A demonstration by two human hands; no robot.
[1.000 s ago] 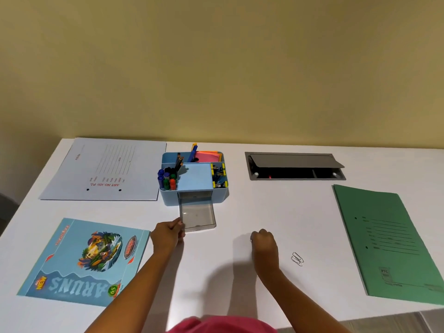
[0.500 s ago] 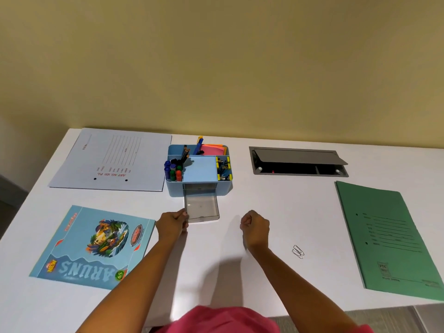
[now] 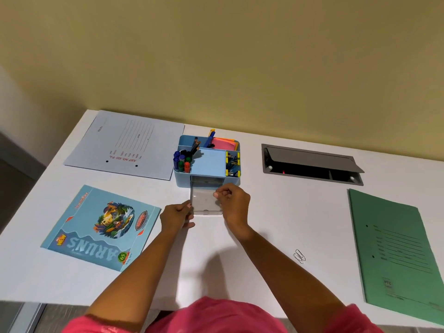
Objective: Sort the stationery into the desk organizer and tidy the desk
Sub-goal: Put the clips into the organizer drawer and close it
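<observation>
Ref. pt for all clock bearings: clear drawer (image 3: 204,199), pulled out from the front of the blue desk organizer (image 3: 207,162) toward the person and resting on the white desk (image 3: 271,219). L hand (image 3: 176,216): fingers curled, gripping the drawer's near-L corner. R hand (image 3: 234,204): fingers curled, thumb and forefinger tips pressed together over the drawer's R wall; whether they hold anything is too small to tell. Organizer contents: markers (image 3: 181,162) w/ blue, green and red caps in the L compartment; pencils (image 3: 195,144) and a blue pen (image 3: 210,137) at rear L; pink sticky notes (image 3: 224,145) at rear R; yellow-black binder clips (image 3: 232,164) in the R compartment. At 8 o'clock: notebook (image 3: 103,228), cover upside down to the camera, reading "ARUN'S", w/ a "NEW" flash and a round "59" badge. At 10 o'clock: pale file (image 3: 127,145), red print "ART NO." legible, digits after it unclear, two punch holes, ruled lines. At 2 o'clock: grey cable hatch (image 3: 312,163) set in the desk, lid raised. At 4 o'clock: paper clips (image 3: 299,256), loose on the desk, well apart from both hands. Farther out at 4 o'clock: green file (image 3: 396,255), ruled lines and small print, not readable. At 6 o'clock: pink garment (image 3: 216,318) at the frame's bottom edge.
</observation>
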